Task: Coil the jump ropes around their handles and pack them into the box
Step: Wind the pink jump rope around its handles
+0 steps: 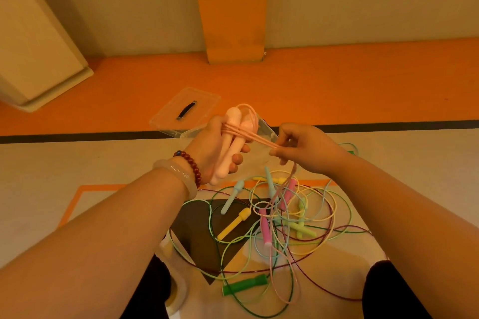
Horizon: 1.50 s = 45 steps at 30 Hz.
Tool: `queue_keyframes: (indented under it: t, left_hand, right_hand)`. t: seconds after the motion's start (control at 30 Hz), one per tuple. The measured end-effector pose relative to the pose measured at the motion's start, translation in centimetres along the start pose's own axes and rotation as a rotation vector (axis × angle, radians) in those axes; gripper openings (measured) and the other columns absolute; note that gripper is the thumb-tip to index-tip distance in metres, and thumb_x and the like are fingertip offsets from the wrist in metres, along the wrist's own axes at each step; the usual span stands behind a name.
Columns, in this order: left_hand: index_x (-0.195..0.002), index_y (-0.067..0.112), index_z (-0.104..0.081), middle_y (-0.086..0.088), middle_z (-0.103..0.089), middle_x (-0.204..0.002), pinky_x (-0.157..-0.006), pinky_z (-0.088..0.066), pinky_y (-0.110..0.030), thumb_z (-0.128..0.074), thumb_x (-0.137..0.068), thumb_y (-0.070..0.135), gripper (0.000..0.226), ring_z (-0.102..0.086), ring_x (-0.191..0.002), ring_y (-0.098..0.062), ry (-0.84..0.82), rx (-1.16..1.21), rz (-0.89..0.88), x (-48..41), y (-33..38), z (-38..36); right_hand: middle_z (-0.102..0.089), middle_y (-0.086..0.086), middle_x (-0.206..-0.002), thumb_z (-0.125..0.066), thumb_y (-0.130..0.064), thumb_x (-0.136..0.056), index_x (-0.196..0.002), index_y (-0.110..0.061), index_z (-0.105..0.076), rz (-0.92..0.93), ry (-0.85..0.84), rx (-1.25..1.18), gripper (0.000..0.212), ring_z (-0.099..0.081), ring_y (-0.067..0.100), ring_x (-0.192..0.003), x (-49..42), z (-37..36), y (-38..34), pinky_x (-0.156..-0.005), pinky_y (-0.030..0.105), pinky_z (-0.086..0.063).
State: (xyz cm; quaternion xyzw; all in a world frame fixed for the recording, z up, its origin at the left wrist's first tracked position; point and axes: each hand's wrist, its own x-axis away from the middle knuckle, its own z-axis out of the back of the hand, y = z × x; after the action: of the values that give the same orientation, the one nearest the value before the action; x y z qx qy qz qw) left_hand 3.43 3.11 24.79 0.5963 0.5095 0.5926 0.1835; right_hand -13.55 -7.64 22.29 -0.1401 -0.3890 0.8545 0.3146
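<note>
We've got the pair of peach jump rope handles [229, 137] held side by side, upright, in the left hand [206, 146], fingers curled round them from behind with the fingertips poking out on the near side. A few turns of the peach cord [254, 138] are wrapped round the upper part of the handles, and a couple of strands run taut from there over to the right hand [308, 150], which pinches them between thumb and fingertips. From that pinch the loose end of the cord drops down into the tangle of ropes [305, 225] on the floor below both hands. In that mess we can pick out a yellow handle [234, 224], a light blue handle [232, 197], a pink handle [265, 228] and a green handle [245, 287] nearest to us. The clear plastic box [267, 129] sits just behind the hands, mostly hidden by them, so we can't tell what's in it. Its clear lid [166, 122], with a black strap [186, 110], lies flat on the floor beyond the left hand. The left wrist has a red bead bracelet [188, 166] and a pale bangle [178, 179].
</note>
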Motion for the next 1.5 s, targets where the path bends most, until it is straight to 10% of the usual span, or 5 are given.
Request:
queue_keyframes:
  t: [0.5,0.77,1.13,1.5]
  left_hand:
    - [-0.102,0.008,-0.055,-0.009,-0.063,-0.089,-0.035,-0.033,-0.013,-0.041,-0.097,0.038,0.034,-0.041,-0.040,-0.006,-0.110,0.004,-0.109,0.1,0.0,0.0]
    - [-0.098,0.014,-0.057,-0.012,-0.063,-0.095,-0.044,-0.042,-0.017,-0.052,-0.092,-0.006,0.021,-0.048,-0.050,-0.006,-0.091,-0.206,-0.267,0.5,0.2,0.1]
    - [-0.103,0.017,-0.060,-0.005,-0.064,-0.084,-0.053,-0.050,-0.022,-0.061,-0.088,0.005,0.020,-0.061,-0.053,-0.004,0.247,-0.365,-0.341,-0.5,-1.3,0.4]
    - [-0.105,0.014,-0.055,-0.007,-0.064,-0.083,-0.064,-0.056,-0.029,-0.054,-0.095,0.012,0.009,-0.063,-0.066,-0.015,0.216,-0.568,-0.162,-1.0,-2.0,0.6]
  right_hand:
    - [-0.072,-0.002,-0.073,-0.074,-0.023,-0.082,-0.076,-0.018,-0.057,-0.059,0.076,-0.197,0.019,-0.063,0.010,-0.069,0.0,0.0,0.0,-0.066,0.029,-0.053]
    - [-0.070,-0.001,-0.068,-0.072,-0.018,-0.083,-0.076,-0.015,-0.058,-0.138,0.065,-0.337,0.016,-0.055,0.005,-0.059,0.4,0.7,0.7,-0.058,0.020,-0.044]
    - [-0.069,-0.002,-0.068,-0.070,-0.020,-0.085,-0.077,-0.015,-0.060,-0.136,0.190,-0.266,0.014,-0.049,0.004,-0.057,0.6,2.5,1.5,-0.060,0.026,-0.039]
    - [-0.069,-0.002,-0.075,-0.069,-0.022,-0.087,-0.081,-0.016,-0.060,-0.209,0.160,-0.111,0.013,-0.056,0.009,-0.067,1.1,1.6,3.2,-0.061,0.024,-0.043]
